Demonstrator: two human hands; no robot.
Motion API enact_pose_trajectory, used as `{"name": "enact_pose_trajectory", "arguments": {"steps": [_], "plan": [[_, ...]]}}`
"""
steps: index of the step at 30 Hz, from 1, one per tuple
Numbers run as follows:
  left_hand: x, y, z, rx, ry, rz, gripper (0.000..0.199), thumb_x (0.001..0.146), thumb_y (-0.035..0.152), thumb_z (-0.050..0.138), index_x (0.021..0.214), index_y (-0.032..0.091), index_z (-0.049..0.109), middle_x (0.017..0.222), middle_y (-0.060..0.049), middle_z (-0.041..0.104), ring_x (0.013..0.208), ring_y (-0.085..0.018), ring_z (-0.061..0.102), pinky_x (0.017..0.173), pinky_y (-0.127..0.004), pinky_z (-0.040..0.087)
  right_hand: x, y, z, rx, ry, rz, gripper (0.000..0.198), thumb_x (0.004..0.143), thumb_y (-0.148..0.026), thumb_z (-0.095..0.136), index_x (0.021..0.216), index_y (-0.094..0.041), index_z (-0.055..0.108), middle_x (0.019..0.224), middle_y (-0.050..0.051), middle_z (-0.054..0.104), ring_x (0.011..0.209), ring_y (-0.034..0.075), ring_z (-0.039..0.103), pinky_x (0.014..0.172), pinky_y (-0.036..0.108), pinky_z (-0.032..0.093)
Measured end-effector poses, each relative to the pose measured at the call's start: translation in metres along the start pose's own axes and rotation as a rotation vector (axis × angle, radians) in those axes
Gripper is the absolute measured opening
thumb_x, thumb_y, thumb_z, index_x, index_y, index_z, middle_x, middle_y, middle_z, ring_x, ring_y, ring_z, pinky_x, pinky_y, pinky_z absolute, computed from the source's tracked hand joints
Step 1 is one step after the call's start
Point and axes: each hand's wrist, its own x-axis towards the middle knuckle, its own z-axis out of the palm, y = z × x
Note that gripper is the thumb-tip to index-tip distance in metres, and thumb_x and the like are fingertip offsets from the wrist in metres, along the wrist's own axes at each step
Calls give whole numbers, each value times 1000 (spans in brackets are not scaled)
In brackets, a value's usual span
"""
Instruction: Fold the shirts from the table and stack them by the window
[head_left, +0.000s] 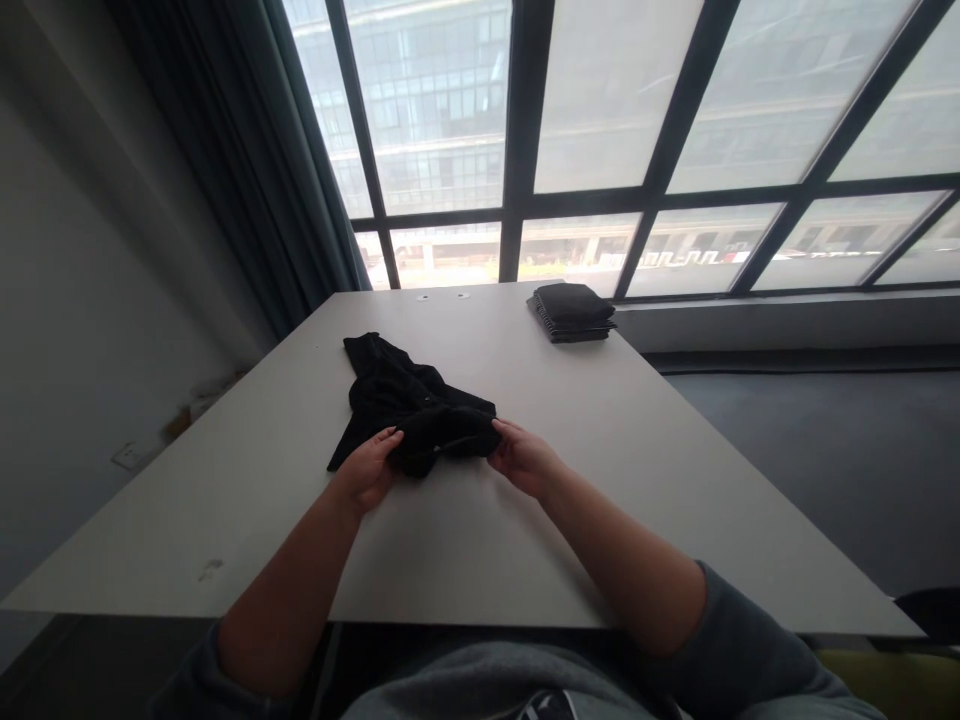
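Note:
A rumpled black garment [409,390] lies across the white table, its far end stretching up and to the left; I cannot tell whether it is a top or trousers. My left hand [369,470] pinches its near edge on the left side, thumb on top. On the right, my right hand [523,457] grips the same edge at the corner. Between the two hands this edge is lifted slightly and forms a fold or opening. The fingertips under the cloth are partly hidden.
A stack of folded dark clothes [574,312] sits at the far right corner of the white table [465,560]. Beyond the table are large framed windows [592,110] and a dark curtain [247,150] at the left. A wall socket [127,456] is low on the left wall.

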Motion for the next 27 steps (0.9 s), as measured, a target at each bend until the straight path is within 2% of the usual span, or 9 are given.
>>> {"name": "enact_pose_trajectory", "arguments": {"steps": [5,7,11,14,17,20,23,25,27], "plan": [[27,15,27,43,-78,149,32,84,31,79,111,21,65,98,-3,72,81,-17,69,70,-27,59,12,-15,-10,171,-72,-201,29,86,-26,77,112,-22,64,119,4,70,111,18,68,98,37,63],[38,13,32,270,-59,299,29,86,38,75,109,21,66,93,-2,70,78,-17,67,69,-26,55,14,-18,-15,183,-77,-292,32,84,-28,80,111,-23,65,122,4,70,117,19,67,103,39,61],[48,-3,27,970,8,654,21,93,39,63,103,23,70,94,-4,70,87,-21,68,80,-30,52,19,-16,-29,151,-68,-349,33,82,-32,80,110,-22,66,121,3,71,116,20,68,104,39,60],[49,-18,20,1185,26,662,21,97,37,54,105,24,68,79,-2,67,76,-22,66,75,-32,49,24,-12,-35,118,-50,-331,34,81,-33,80,109,-22,65,114,3,72,110,20,70,101,40,61],[52,-27,19,975,22,580,26,96,47,59,99,23,66,72,1,62,66,-19,61,68,-29,47,28,-12,-36,133,-72,-334,33,81,-32,78,108,-22,64,115,3,72,115,20,69,105,40,59],[57,-31,25,468,-27,433,42,85,60,74,100,21,64,80,2,65,69,-16,62,66,-26,50,26,-16,-33,147,-118,-377,30,82,-34,77,106,-21,64,119,4,71,123,20,66,112,39,55],[57,-29,29,47,-65,312,53,76,58,85,107,23,62,89,3,68,77,-14,65,72,-25,56,17,-22,-28,132,-169,-407,29,85,-37,76,106,-21,63,120,5,71,124,21,65,116,40,52],[56,-27,29,-76,-104,263,52,76,53,88,110,24,60,96,2,69,85,-14,67,78,-26,58,10,-25,-25,106,-210,-397,29,87,-38,74,108,-21,63,122,6,70,124,22,65,117,42,52],[54,-24,28,-88,-160,218,49,79,50,87,111,24,60,99,2,69,88,-15,67,81,-26,58,5,-27,-23,69,-220,-376,30,89,-40,71,111,-21,63,123,6,69,124,22,65,114,44,53]]}}
